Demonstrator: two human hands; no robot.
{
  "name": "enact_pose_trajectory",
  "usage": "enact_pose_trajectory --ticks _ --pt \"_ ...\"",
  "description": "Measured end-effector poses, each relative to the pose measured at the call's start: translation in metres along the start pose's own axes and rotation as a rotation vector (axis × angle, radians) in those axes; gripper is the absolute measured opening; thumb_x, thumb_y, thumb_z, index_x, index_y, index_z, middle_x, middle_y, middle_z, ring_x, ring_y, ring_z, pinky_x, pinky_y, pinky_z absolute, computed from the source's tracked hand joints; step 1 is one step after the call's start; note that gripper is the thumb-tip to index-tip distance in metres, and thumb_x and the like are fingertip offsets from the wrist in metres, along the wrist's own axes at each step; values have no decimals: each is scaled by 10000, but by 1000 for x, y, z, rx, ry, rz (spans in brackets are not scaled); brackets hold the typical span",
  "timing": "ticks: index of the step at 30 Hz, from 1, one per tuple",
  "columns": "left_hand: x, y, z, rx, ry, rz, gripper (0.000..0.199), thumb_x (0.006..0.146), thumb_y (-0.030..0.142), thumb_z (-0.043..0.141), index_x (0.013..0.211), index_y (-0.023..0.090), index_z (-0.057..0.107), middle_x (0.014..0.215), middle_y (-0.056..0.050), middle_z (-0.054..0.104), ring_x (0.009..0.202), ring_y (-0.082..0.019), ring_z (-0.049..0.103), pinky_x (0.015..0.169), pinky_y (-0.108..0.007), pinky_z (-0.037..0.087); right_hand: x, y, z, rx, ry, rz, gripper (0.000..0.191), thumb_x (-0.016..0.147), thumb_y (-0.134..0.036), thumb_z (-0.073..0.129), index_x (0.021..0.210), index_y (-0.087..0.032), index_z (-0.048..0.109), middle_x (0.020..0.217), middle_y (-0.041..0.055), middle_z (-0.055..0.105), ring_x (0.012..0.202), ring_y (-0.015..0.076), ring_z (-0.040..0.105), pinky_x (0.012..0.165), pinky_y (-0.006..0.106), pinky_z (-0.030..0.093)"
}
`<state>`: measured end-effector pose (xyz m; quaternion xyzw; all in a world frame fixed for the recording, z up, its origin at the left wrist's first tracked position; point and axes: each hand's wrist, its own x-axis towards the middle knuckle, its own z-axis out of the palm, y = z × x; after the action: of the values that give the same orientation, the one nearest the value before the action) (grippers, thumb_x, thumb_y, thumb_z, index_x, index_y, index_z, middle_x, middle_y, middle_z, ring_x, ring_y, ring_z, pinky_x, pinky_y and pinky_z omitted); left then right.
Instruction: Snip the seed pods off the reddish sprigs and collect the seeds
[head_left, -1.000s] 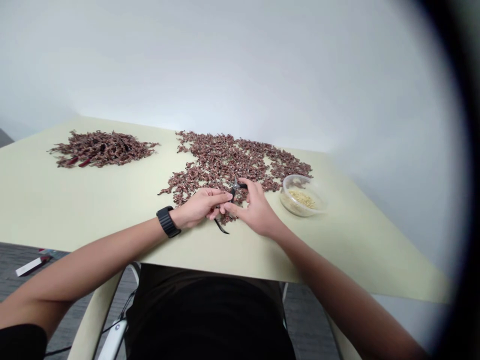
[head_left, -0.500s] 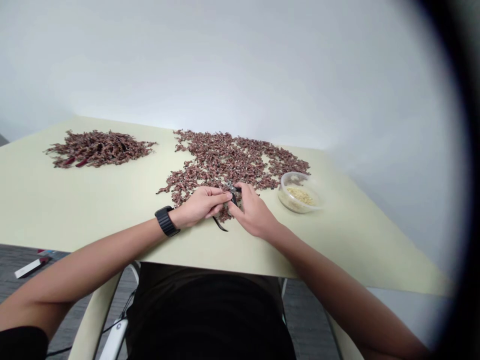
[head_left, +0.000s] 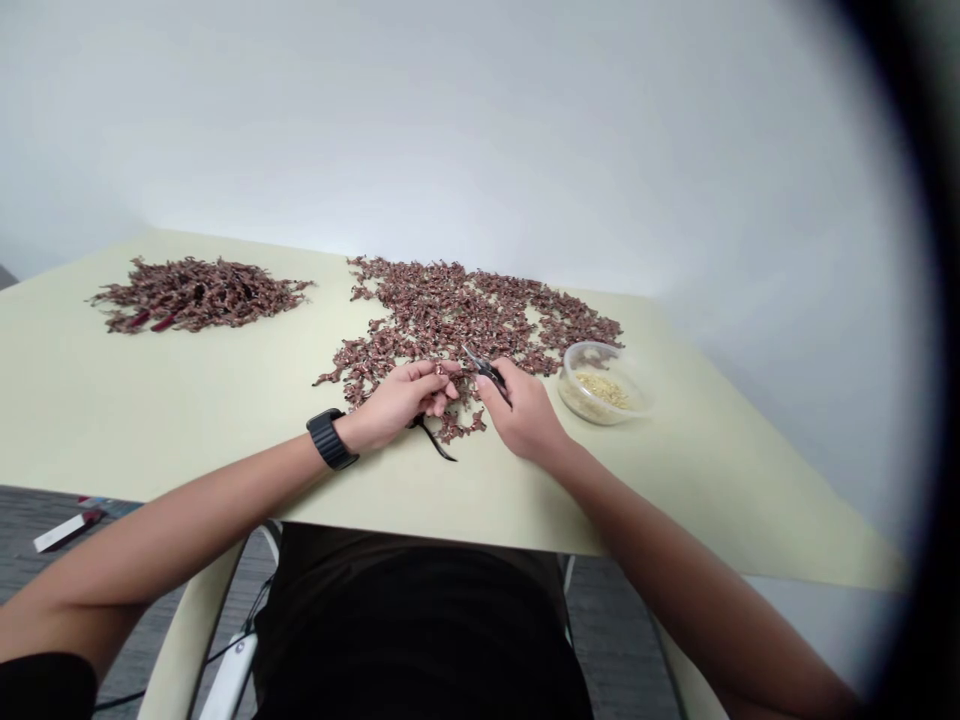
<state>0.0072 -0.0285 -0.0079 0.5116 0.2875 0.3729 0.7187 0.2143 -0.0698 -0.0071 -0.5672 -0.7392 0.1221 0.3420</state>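
Half a second earlier the person's two hands met over the cutting pliers; now they have drawn slightly apart, and the right hand [head_left: 529, 415] alone has the black-handled pliers [head_left: 493, 378], its fingers wrapped round the handles and the metal tip angled up and left. The left hand [head_left: 397, 402], wearing a black watch [head_left: 331, 438] at the wrist, has thumb and fingertips pinched on a small reddish-brown piece [head_left: 444, 370], just beside the pliers' tip. More of the curved black tool [head_left: 436, 442] now shows, lying below the left hand toward the near edge. Loose reddish-brown pieces [head_left: 442, 310] spread from the far edge of the pale yellow worktop [head_left: 225, 420] down to the hands, as before. A denser heap [head_left: 199, 292] of similar pieces, with two dark red ends poking out, sits toward the far left corner. A round clear tub [head_left: 577, 405], holding small yellow bits [head_left: 602, 388], stands on the right side, close to the spread. A plain white wall [head_left: 412, 120] rises behind the far edge. Below the near edge are grey flooring [head_left: 45, 600], a pale table leg [head_left: 191, 620], a white power strip [head_left: 229, 680] with dark cables, and a small white box [head_left: 60, 533].
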Motion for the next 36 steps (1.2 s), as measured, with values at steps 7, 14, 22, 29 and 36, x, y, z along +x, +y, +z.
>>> enact_pose_trajectory --ticks 7,14,22,29,36 --pt "1 -4 -5 167 -82 50 303 974 394 605 917 103 665 649 -30 629 560 -80 535 577 -205 428 -3 4 7 -139 -60 -112 257 999 -447 447 1061 -211 526 912 76 635 787 236 594 719 340 413" --pt "1 -5 -6 173 -81 61 305 969 411 614 901 118 661 672 -33 642 560 -77 532 572 -202 428 -4 5 7 -166 -91 -108 264 1011 -459 425 1051 -218 526 921 84 655 807 252 623 735 347 432" --pt "2 -7 -8 178 -85 88 319 953 430 636 892 117 646 762 -53 668 571 -69 543 560 -194 430 -5 1 6 -129 -122 -102 265 1024 -454 410 1025 -215 524 865 67 655 759 234 609 698 328 411" --pt "0 -4 -4 167 -85 123 281 980 393 586 945 121 645 690 -33 636 610 -101 569 604 -212 453 -3 -2 4 -25 -144 -63 284 1035 -476 405 967 -220 508 797 33 633 698 205 572 635 306 361" --pt "-2 -2 -3 409 -72 217 349 1002 411 531 1138 115 658 783 -46 656 616 -107 555 613 -221 454 -2 -5 4 255 -204 33 305 1028 -461 407 884 -221 529 736 -4 549 657 159 489 626 287 365"
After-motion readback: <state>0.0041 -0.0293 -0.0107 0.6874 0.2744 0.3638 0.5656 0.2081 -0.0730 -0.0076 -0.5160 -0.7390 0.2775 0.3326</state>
